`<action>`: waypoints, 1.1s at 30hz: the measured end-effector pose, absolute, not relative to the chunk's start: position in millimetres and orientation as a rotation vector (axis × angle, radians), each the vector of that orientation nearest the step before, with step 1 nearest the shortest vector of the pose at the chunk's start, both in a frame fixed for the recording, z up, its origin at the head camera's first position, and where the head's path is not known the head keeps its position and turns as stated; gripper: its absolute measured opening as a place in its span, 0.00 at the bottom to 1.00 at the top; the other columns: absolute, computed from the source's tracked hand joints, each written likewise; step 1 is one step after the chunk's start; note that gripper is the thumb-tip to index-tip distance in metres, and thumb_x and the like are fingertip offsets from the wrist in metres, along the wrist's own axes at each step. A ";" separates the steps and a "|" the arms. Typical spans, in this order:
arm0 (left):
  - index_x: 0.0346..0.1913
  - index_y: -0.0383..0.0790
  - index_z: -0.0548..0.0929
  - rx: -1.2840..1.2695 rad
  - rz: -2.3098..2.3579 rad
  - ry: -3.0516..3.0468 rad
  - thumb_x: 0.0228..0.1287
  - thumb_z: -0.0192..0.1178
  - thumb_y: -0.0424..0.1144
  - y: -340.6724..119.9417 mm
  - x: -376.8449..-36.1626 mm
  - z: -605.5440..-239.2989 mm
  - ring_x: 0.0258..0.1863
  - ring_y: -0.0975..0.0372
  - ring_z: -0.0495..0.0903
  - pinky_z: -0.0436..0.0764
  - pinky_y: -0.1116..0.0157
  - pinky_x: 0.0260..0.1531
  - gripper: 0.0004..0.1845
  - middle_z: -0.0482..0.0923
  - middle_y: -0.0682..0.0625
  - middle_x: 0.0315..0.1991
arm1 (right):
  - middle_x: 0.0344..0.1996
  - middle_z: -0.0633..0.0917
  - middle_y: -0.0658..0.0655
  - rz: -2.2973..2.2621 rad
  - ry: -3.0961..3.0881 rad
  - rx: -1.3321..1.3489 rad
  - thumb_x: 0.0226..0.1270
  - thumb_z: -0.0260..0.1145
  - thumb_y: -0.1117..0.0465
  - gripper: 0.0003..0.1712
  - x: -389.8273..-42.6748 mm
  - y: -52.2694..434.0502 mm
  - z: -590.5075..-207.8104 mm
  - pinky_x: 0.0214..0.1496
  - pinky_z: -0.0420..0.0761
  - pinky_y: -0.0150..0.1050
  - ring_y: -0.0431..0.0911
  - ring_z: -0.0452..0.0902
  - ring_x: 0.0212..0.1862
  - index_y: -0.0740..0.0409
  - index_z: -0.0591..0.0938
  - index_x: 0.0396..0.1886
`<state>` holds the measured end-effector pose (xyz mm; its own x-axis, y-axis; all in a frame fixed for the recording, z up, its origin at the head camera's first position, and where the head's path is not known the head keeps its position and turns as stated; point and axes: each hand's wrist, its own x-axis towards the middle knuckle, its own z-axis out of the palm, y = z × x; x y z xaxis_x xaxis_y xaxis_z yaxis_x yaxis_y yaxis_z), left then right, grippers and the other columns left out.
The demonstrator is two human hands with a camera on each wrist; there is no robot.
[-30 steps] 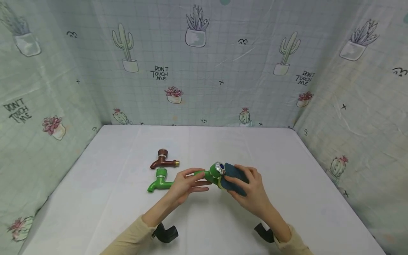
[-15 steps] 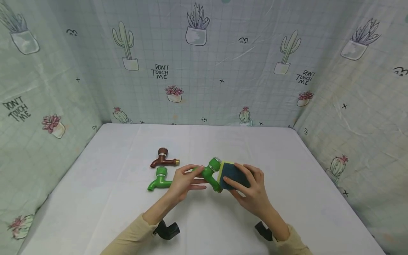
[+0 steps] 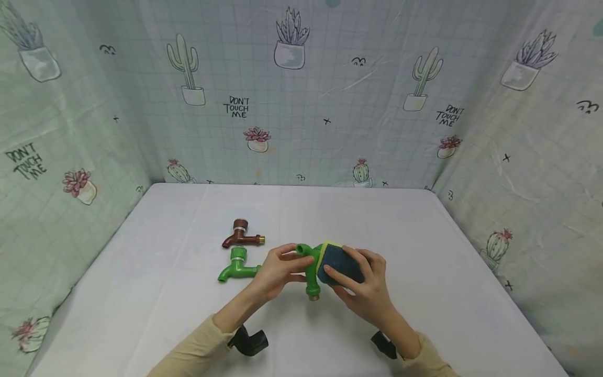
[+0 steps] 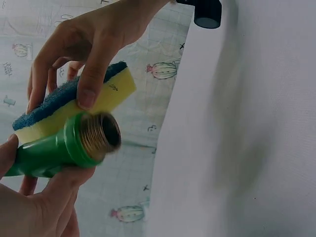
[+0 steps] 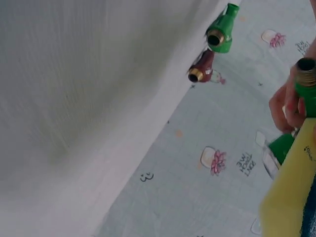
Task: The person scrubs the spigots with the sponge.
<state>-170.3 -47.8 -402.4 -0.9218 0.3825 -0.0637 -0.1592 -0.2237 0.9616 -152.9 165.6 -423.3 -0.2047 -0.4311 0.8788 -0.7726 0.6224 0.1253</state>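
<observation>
In the head view my left hand (image 3: 278, 269) grips a green faucet (image 3: 312, 277) above the table, its threaded brass end pointing down. My right hand (image 3: 369, 285) holds a yellow sponge (image 3: 340, 264) with a dark blue scouring side, pinched between thumb and fingers. The left wrist view shows the yellow face of the sponge (image 4: 113, 94) against the green faucet (image 4: 47, 153), whose brass thread faces the camera. In the right wrist view the sponge (image 5: 286, 192) covers part of the held faucet (image 5: 308, 96).
A second green faucet (image 3: 237, 267) lies left of my left hand, and a brown faucet (image 3: 241, 238) lies behind it. The white table (image 3: 179, 293) meets patterned cloth walls at the back and sides. Black straps or mounts (image 3: 249, 343) hang under the wrists.
The held faucet has turned in my left hand, so its threaded end now points down and its spout points up left. My right hand and the sponge have shifted slightly left.
</observation>
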 end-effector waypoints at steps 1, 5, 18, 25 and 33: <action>0.49 0.32 0.74 0.270 2.188 1.705 0.55 0.61 0.33 -47.2 -170.3 -402.2 0.34 0.60 0.82 0.82 0.57 0.38 0.18 0.79 0.48 0.38 | 0.48 0.74 0.69 0.422 -1.828 0.965 0.62 0.56 0.49 0.14 -152.5 164.8 -424.4 0.42 0.60 0.54 0.60 0.63 0.46 0.45 0.83 0.43; 0.55 0.29 0.70 0.285 2.119 1.760 0.53 0.62 0.31 -46.2 -169.8 -401.6 0.37 0.59 0.82 0.82 0.58 0.40 0.25 0.77 0.37 0.45 | 0.47 0.75 0.68 0.420 -1.813 0.944 0.62 0.57 0.49 0.14 -151.8 164.8 -426.5 0.41 0.60 0.53 0.60 0.63 0.46 0.45 0.83 0.42; 0.50 0.25 0.73 0.488 2.032 1.799 0.50 0.63 0.29 -49.1 -173.0 -405.9 0.32 0.64 0.82 0.81 0.52 0.37 0.22 0.77 0.52 0.34 | 0.53 0.73 0.66 0.594 -2.002 0.913 0.62 0.55 0.44 0.19 -152.5 170.0 -414.3 0.46 0.62 0.54 0.59 0.62 0.51 0.45 0.81 0.46; 0.49 0.27 0.74 0.615 1.915 1.889 0.52 0.61 0.28 -52.6 -173.7 -409.7 0.34 0.64 0.82 0.82 0.58 0.38 0.20 0.80 0.45 0.38 | 0.55 0.72 0.62 0.687 -2.236 0.882 0.52 0.67 0.49 0.22 -155.1 171.6 -400.7 0.48 0.64 0.53 0.53 0.62 0.51 0.42 0.79 0.49; 0.48 0.26 0.75 0.653 1.865 1.923 0.51 0.61 0.27 -53.2 -171.0 -410.9 0.34 0.65 0.81 0.82 0.60 0.38 0.19 0.79 0.42 0.39 | 0.53 0.73 0.62 0.747 -2.306 0.844 0.44 0.72 0.58 0.26 -159.1 169.6 -397.2 0.47 0.65 0.55 0.52 0.63 0.51 0.44 0.80 0.48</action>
<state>-171.0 -53.2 -410.9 -0.8191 0.5717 0.0472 0.0645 0.0100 0.9979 -159.1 169.6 -397.2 -0.6406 -0.3849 0.6645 -0.7014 0.6456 -0.3022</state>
